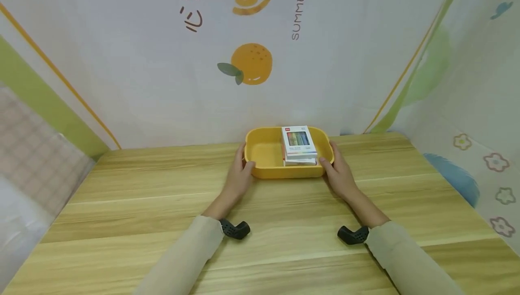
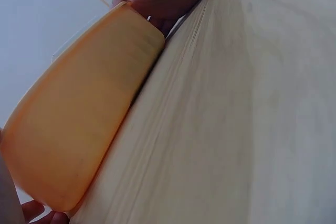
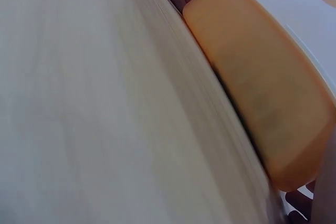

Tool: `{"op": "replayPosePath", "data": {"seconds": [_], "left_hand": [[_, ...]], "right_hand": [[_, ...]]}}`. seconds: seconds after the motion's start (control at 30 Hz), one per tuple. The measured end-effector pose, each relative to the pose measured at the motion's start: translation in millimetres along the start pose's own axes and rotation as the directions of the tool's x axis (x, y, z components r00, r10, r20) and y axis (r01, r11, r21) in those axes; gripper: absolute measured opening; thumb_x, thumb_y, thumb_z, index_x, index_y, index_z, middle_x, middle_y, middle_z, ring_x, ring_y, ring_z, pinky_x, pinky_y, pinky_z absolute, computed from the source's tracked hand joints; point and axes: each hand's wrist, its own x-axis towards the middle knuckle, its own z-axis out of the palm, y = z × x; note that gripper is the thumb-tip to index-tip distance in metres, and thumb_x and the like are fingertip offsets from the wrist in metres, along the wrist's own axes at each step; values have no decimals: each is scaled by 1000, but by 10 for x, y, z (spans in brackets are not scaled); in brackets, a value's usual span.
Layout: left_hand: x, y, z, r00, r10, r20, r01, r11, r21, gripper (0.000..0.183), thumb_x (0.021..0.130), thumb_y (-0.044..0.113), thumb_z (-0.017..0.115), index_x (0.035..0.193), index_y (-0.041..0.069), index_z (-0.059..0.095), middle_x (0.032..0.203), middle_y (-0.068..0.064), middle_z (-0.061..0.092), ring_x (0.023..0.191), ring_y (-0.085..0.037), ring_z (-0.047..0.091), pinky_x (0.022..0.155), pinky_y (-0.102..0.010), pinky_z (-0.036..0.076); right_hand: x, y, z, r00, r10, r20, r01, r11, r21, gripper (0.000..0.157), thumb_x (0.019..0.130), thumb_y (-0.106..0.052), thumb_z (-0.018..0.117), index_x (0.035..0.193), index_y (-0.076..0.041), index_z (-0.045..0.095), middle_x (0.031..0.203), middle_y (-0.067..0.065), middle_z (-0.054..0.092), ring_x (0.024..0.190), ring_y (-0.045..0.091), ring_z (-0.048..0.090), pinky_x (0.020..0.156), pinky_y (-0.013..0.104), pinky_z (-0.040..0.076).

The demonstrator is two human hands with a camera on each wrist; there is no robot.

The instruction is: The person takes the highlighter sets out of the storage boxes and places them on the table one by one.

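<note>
A yellow plastic bin (image 1: 288,172) sits near the back edge of the table. My left hand (image 1: 237,177) grips its left end, thumb over the rim and fingers round the outside. At the opposite end my right hand (image 1: 340,175) holds it the same way. Inside, on the right half, small white boxes (image 1: 298,140) lie stacked; the top one carries a colourful picture panel. Both wrist views show the bin's front wall (image 2: 89,103) from low down, with fingers (image 3: 299,203) curled under its end and a dark shadow line along its base.
The wood-grain table (image 1: 284,250) extends on both sides of the bin and in front of it. Directly behind hangs a white curtain (image 1: 162,82) printed with oranges. More printed cloth (image 1: 479,105) hangs at the right, and a checked cloth (image 1: 32,150) at the left.
</note>
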Motion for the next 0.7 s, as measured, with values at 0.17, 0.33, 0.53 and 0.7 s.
{"op": "replayPosePath", "data": {"seconds": [0.17, 0.33, 0.53, 0.7], "left_hand": [[-42, -33, -143, 1000, -20, -20, 20, 999, 27, 67, 101, 15, 41, 163, 16, 15, 166, -10, 29, 148, -31, 39, 119, -47, 38], [-69, -62, -254, 999, -30, -31, 31, 999, 27, 66, 102, 14, 40, 163, 18, 14, 167, -8, 26, 150, -30, 37, 120, -48, 36], [-133, -91, -406, 999, -35, -33, 37, 996, 77, 67, 103, 16, 40, 164, 20, 12, 168, -8, 24, 150, -31, 36, 121, -48, 35], [-178, -110, -512, 999, -23, -44, 27, 995, 100, 67, 102, 17, 40, 164, 18, 12, 168, -10, 23, 151, -32, 35, 121, -50, 34]], "right_hand": [[40, -66, 128, 999, -40, 8, 40, 999, 0, 67, 108, -27, 43, 161, -2, 12, 165, 25, 24, 150, 42, 30, 123, 59, 24], [74, -121, 228, 998, -55, 19, 55, 998, -1, 65, 108, -29, 43, 162, -6, 13, 165, 21, 27, 150, 39, 33, 123, 58, 27], [93, -200, 342, 998, -52, 43, 53, 998, -23, 67, 108, -30, 43, 162, -5, 11, 166, 21, 24, 151, 39, 31, 123, 57, 27], [106, -237, 437, 997, -66, 42, 67, 997, -38, 67, 108, -33, 43, 162, -7, 13, 164, 21, 29, 148, 39, 36, 122, 56, 30]]}}
